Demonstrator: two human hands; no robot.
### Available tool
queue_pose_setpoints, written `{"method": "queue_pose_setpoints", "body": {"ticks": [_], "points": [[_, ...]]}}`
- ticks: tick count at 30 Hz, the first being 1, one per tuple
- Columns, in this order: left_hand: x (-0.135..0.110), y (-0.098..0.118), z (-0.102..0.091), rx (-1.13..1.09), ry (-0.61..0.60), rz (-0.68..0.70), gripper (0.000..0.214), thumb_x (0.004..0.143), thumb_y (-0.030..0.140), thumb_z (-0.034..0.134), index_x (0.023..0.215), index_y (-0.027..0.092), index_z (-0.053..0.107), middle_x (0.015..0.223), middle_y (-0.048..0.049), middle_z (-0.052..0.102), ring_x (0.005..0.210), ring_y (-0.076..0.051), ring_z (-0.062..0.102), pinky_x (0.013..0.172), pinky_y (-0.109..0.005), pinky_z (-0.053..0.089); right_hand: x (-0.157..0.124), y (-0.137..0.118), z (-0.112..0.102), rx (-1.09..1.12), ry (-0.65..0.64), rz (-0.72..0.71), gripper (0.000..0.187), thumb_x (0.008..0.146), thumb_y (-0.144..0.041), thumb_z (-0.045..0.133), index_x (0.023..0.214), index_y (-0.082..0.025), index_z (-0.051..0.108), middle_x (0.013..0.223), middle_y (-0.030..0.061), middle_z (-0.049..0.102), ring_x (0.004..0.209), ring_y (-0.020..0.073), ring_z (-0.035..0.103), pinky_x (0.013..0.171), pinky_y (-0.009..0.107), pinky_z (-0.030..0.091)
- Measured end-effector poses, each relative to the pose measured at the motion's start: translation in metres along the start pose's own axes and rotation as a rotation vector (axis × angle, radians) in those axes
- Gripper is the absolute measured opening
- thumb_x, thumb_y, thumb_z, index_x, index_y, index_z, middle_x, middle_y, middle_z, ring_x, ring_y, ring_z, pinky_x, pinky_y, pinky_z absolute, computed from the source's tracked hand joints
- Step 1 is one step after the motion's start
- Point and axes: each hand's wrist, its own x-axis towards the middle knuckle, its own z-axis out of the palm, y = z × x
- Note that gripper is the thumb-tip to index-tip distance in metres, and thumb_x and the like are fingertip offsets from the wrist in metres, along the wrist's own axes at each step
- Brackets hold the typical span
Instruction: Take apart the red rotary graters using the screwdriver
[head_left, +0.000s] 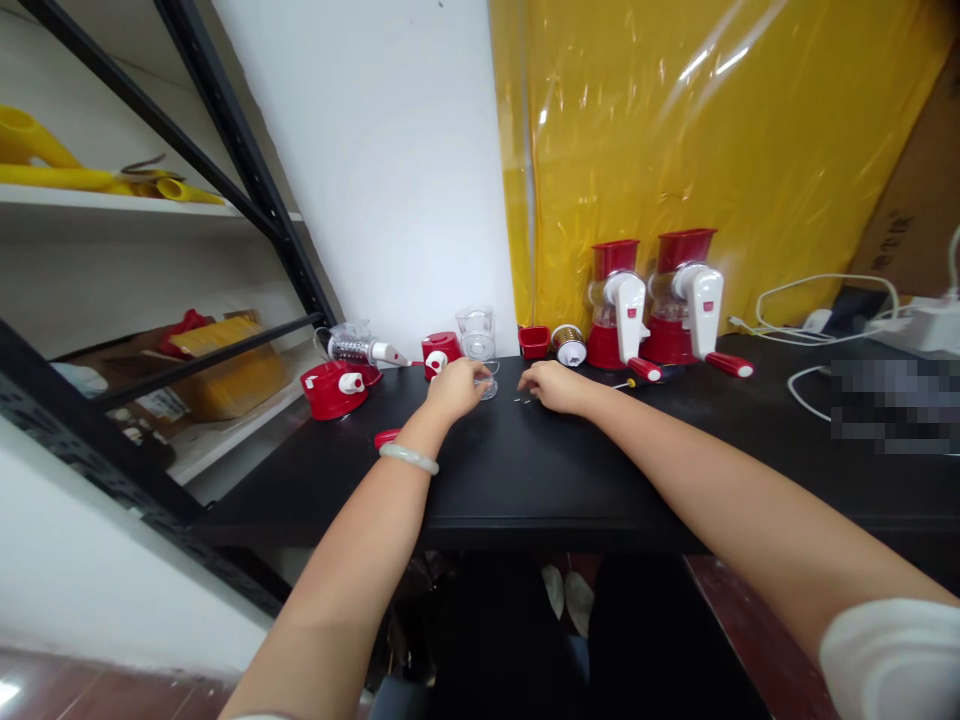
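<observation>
- With left hand (459, 390), reaches toward the far edge of the bench (540, 480), bends the fingers about halfway over a clear part (489, 388) and appears to touch it; cannot say whether really gripping it.
- On the left wrist, wears a pale bangle (409, 459); just beside it on the bench, has a red handle (387, 437), partly hidden.
- With right hand (550, 386), also reaches near the far edge, curves the fingers downward, tips close together; cannot say whether pinching something.
- Just beside the right fingertips, has small bright pieces (523, 401), too small to name.
- Behind the left hand, has a clear hopper (476, 330) and, left of it, a red base (441, 347).
- Toward the far left corner, has another red base (330, 392) and, behind it, a drum in clear housing (351, 345).
- Beyond the right hand, along the far edge, has a red tray (534, 343), a loose drum (568, 346) and two upright grinders (628, 305) (703, 300), side by side.
- Behind the right wrist, has a screwdriver (628, 383), partly hidden.
- Toward the far right corner, has white cables (825, 276).
</observation>
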Motion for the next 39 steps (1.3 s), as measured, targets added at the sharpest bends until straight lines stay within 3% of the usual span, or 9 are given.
{"method": "queue_pose_setpoints", "body": {"ticks": [3,6,14,20,25,30,33,36,39], "points": [[-0.001,0.010,0.007,-0.094,-0.104,0.189,0.019,0.080,0.022,0.065,0.097,0.020,0.074,0.095,-0.0067,0.072,0.084,-0.019,0.067,0.078,-0.028,0.051,-0.001,0.000,0.001,0.078,-0.019,0.026,0.029,0.077,-0.005,0.059,0.098,-0.018,0.074,0.084,0.0052,0.071,0.077,0.0165,0.064,0.073,0.026,0.047],[-0.002,0.018,0.013,-0.069,-0.185,0.239,0.016,0.079,0.020,0.066,0.093,0.020,0.074,0.091,-0.0057,0.072,0.080,-0.019,0.067,0.076,-0.028,0.051,-0.001,0.000,0.005,0.153,-0.019,0.030,0.030,0.075,-0.002,0.058,0.096,-0.018,0.074,0.080,0.0028,0.071,0.072,0.0139,0.063,0.069,0.023,0.045],[-0.004,0.032,0.021,0.017,-0.152,0.221,0.010,0.078,0.020,0.064,0.086,0.020,0.071,0.093,-0.0072,0.068,0.084,-0.021,0.066,0.076,-0.031,0.051,-0.001,0.002,0.012,0.249,-0.005,0.048,0.027,0.074,0.000,0.058,0.094,-0.016,0.067,0.075,0.0004,0.070,0.068,0.0113,0.062,0.065,0.020,0.043],[-0.001,0.031,0.025,-0.173,-0.169,0.231,0.006,0.076,0.013,0.065,0.079,0.018,0.068,0.087,-0.0044,0.069,0.081,-0.017,0.067,0.078,-0.028,0.052,-0.002,0.004,0.010,0.295,-0.038,0.082,0.033,0.074,0.000,0.059,0.102,-0.016,0.063,0.073,-0.0019,0.069,0.066,0.0103,0.061,0.063,0.019,0.042],[0.000,0.025,0.031,-0.384,-0.122,0.127,0.017,0.073,0.005,0.067,0.085,0.015,0.061,0.084,-0.0041,0.071,0.081,-0.015,0.068,0.078,-0.026,0.053,0.000,0.002,0.003,0.143,-0.048,0.098,0.020,0.071,-0.012,0.073,0.090,-0.017,0.069,0.086,0.0027,0.068,0.074,0.0135,0.060,0.067,0.022,0.042],[0.002,0.019,0.022,-0.304,-0.054,0.112,0.015,0.075,0.011,0.068,0.088,0.016,0.062,0.091,-0.0061,0.072,0.084,-0.017,0.068,0.078,-0.028,0.053,0.000,0.001,0.000,0.099,-0.103,0.083,0.007,0.076,-0.017,0.071,0.082,-0.015,0.070,0.087,0.0058,0.068,0.079,0.0151,0.061,0.072,0.023,0.043],[0.002,0.007,-0.002,-0.113,0.064,-0.034,0.012,0.080,0.021,0.063,0.092,0.018,0.065,0.098,-0.0088,0.072,0.094,-0.021,0.067,0.084,-0.032,0.051,-0.001,0.001,-0.001,0.121,-0.130,0.080,0.001,0.077,-0.016,0.068,0.077,-0.015,0.069,0.085,0.0056,0.069,0.077,0.0143,0.062,0.070,0.022,0.043],[-0.003,-0.011,-0.031,0.132,0.182,-0.330,0.021,0.087,0.030,0.054,0.100,0.018,0.065,0.106,-0.0136,0.070,0.106,-0.029,0.063,0.088,-0.039,0.049,-0.002,0.000,-0.004,0.147,-0.173,0.087,0.005,0.077,-0.012,0.065,0.074,-0.015,0.068,0.080,0.0039,0.071,0.074,0.0130,0.063,0.067,0.020,0.043],[-0.007,-0.029,-0.047,0.239,0.036,-0.557,0.045,0.081,0.045,0.061,0.113,0.013,0.061,0.120,-0.0215,0.064,0.112,-0.036,0.060,0.086,-0.042,0.049,-0.004,-0.002,-0.013,0.160,-0.234,0.113,0.007,0.076,-0.010,0.064,0.074,-0.016,0.068,0.078,0.0025,0.072,0.071,0.0126,0.064,0.061,0.020,0.043]]}}
